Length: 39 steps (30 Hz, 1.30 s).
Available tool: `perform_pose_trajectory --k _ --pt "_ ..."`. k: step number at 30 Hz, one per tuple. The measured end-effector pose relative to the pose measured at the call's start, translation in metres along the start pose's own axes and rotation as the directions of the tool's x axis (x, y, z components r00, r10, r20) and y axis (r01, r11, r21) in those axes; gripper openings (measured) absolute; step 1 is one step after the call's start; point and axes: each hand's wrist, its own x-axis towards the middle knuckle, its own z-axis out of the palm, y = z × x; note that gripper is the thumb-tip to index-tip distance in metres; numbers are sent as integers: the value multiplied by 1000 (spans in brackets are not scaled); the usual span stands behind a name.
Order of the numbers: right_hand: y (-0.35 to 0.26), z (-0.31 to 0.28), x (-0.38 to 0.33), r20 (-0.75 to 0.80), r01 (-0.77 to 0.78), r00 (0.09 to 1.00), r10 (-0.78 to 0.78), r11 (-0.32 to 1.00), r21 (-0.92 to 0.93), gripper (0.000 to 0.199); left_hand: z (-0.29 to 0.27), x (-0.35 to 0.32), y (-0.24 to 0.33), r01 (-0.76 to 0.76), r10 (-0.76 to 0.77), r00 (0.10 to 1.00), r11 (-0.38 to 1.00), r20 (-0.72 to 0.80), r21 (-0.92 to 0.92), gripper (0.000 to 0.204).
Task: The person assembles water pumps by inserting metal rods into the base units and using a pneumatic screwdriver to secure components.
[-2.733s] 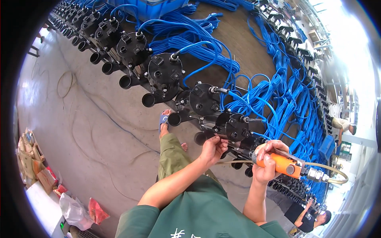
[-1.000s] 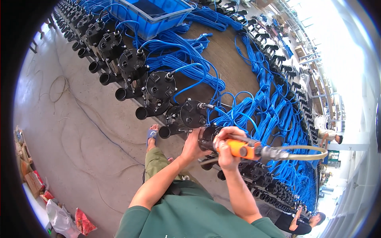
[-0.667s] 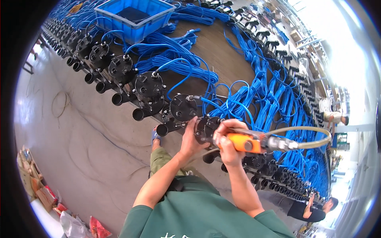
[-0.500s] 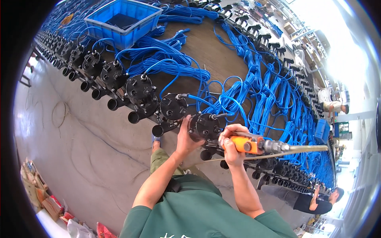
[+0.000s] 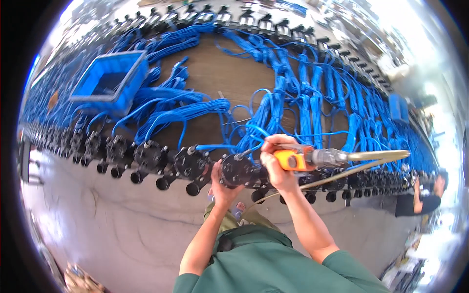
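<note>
Valve (image 5: pixel 238 171), black and round, sits at the near edge of the bench (image 5: pixel 220 80), one in a long row of like valves (image 5: pixel 146 158) that runs off to both sides of it. Left hand (image 5: pixel 221 188) cups the valve from below, fingers wrapped round its body. Right hand (image 5: pixel 276 163) is closed around an orange driver (image 5: pixel 295 158) just right of the valve, the tool lying level with its tip toward the valve; whether the tip touches it I cannot tell. A pale hose (image 5: pixel 371 158) trails from the driver's rear, away from the valve to the right. Below the valve, a sandalled foot (image 5: pixel 237 210) shows on the grey floor (image 5: pixel 112 219). Behind the valve, blue wires (image 5: pixel 195 112) lie in bundles over the brown bench top. Farther back and left of the valve stands a blue crate (image 5: pixel 110 85). Far right of the valve, along the same row, another person (image 5: pixel 415 198) in a dark top stands at the bench.
</note>
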Motion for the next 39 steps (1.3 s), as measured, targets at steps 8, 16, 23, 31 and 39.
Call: perform_pose_trajectory --k 8,16,23,31,39 --pt "48 -1 3 -25 -84 996 84 996 12 25 4 -7 17 7 -3 999 989 -32 150 106" --pt "18 0 13 37 -35 999 34 999 30 31 29 -78 23 141 -172 958 979 230 146 39" --pt "-52 -51 -21 259 -22 966 5 998 65 32 66 -81 7 -41 39 999 958 10 283 18" --pt "-10 -65 -52 307 -245 935 179 950 192 29 81 -89 2 27 -4 998 927 -61 374 14" --pt "5 -53 -45 374 -35 927 6 997 72 27 81 -86 12 8 16 997 947 -74 322 15"
